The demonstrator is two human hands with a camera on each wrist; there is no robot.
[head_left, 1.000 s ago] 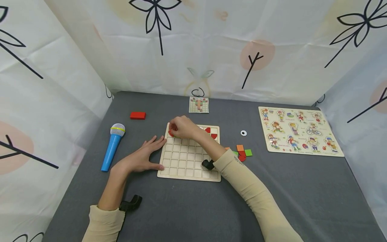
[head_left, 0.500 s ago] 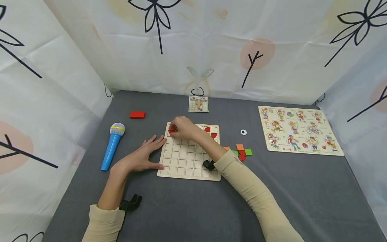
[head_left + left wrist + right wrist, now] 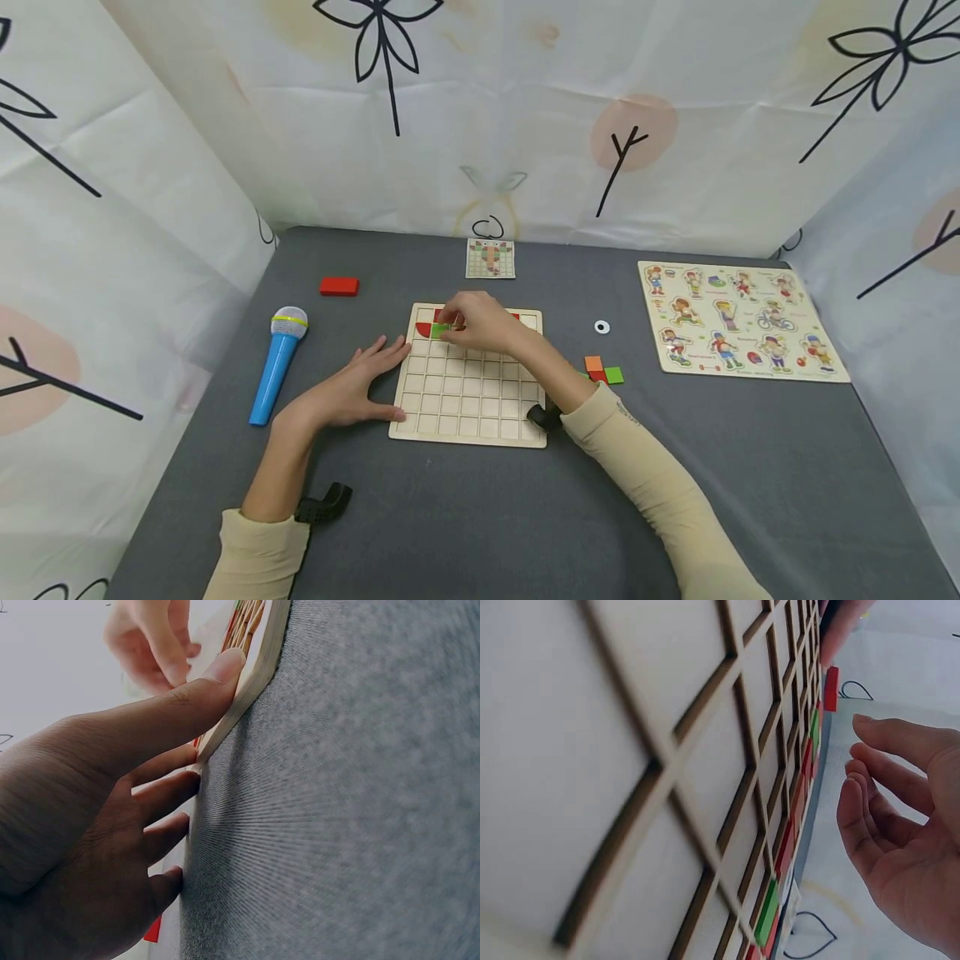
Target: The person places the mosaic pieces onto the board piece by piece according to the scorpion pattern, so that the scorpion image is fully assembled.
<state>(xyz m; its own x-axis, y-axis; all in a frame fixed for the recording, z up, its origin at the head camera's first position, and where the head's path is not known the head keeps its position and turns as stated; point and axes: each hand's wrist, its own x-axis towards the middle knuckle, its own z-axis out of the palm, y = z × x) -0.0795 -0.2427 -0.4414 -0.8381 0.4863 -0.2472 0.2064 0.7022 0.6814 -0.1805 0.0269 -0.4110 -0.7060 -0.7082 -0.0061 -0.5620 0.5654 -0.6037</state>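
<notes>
A wooden grid board lies flat on the table. My left hand rests at its left edge with fingers spread, and the thumb lies on the board's rim in the left wrist view. Above the board's upper rows is my right hand. The right wrist view shows its thumb and fingers apart, with nothing between them. A red piece and a green square sit in cells near the upper left corner. More red pieces and a green one fill cells along the far rows, partly hidden by the right hand.
Loose orange, red and green pieces lie right of the board, with a white ring beyond. A pattern card stands behind. A blue toy microphone and red block are left; a picture puzzle board is right.
My right hand has drawn back to the right from the board's upper left corner, uncovering the red piece and green square there. The left hand has stayed in place.
</notes>
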